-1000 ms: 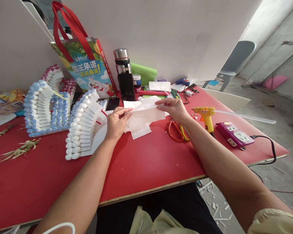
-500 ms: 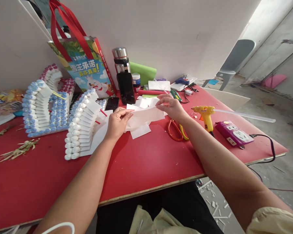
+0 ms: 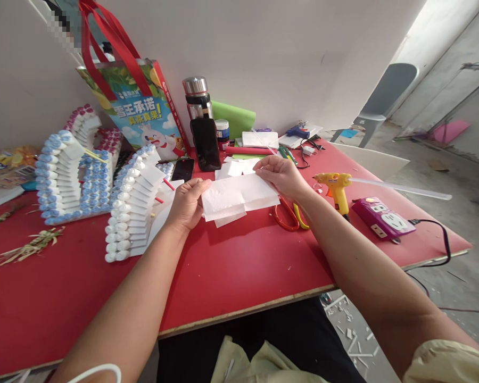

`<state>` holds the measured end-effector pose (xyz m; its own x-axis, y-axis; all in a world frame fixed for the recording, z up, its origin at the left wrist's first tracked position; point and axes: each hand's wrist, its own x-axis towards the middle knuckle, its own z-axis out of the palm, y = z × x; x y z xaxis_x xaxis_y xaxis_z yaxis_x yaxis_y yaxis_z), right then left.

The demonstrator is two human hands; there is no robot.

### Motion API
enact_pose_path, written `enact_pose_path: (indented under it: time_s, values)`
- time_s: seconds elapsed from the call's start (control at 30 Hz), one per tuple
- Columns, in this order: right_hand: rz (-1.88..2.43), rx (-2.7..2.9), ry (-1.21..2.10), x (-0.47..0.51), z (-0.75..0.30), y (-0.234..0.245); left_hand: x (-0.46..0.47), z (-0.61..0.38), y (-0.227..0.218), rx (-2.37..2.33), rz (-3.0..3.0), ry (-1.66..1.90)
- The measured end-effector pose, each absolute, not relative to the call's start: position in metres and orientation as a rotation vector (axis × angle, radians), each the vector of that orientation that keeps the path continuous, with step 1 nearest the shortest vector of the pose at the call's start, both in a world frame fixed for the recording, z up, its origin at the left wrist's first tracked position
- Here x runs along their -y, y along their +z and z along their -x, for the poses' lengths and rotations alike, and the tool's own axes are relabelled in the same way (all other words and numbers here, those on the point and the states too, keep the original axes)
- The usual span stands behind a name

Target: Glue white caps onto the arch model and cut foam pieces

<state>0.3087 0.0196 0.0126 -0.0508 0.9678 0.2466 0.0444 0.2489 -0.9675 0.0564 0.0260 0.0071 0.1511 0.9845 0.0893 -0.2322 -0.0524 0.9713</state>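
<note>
A thin white sheet of tissue paper (image 3: 239, 198) stretches between my two hands above the red table (image 3: 243, 266). My left hand (image 3: 189, 205) pinches its left end between thumb and fingers. At the upper right corner, my right hand (image 3: 281, 174) pinches the sheet's other end. More white paper pieces (image 3: 235, 168) lie behind it, and one peeks out below. Close to my right wrist are scissors or pliers with red and yellow handles (image 3: 286, 215); their other end is hidden. Beside my left hand stands a curved form covered in white rolled tips (image 3: 122, 229).
Right of my right arm are a yellow glue gun (image 3: 335, 189) with a long clear stick and a purple power strip (image 3: 383, 219). Behind my hands stand a black phone (image 3: 206, 144), a steel flask (image 3: 195, 90) and a shopping bag (image 3: 143, 117). Blue-and-white forms (image 3: 56, 181) are at left.
The tissue paper has tilted so its broad face now shows, pulled flatter between my hands. My left hand has turned slightly, thumb on top; both hands keep their hold.
</note>
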Motion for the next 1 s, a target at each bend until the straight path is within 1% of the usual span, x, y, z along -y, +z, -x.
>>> enact_pose_path:
  time_s: [0.13,0.3,0.43,0.7,0.87,1.0]
  values:
    - [1.043,1.453,1.019,-0.017,-0.308,0.014,-0.028,-0.055,0.007,-0.888,-1.143,1.234]
    - [1.132,1.475,1.014,-0.012,-0.308,0.018,-0.031,-0.053,0.004,-0.826,-1.268,1.206]
    - [1.180,1.505,0.959,-0.012,-0.307,0.017,-0.029,-0.054,0.003,-0.883,-1.366,1.155]
    - [1.138,1.568,0.933,-0.018,-0.310,0.010,-0.026,-0.056,0.007,-0.953,-1.233,1.147]
    - [1.103,1.560,0.972,-0.017,-0.307,0.009,-0.026,-0.060,0.000,-1.055,-1.339,1.197]
    - [1.014,1.481,1.063,-0.016,-0.304,0.011,-0.030,-0.060,-0.008,-1.132,-1.457,1.247]
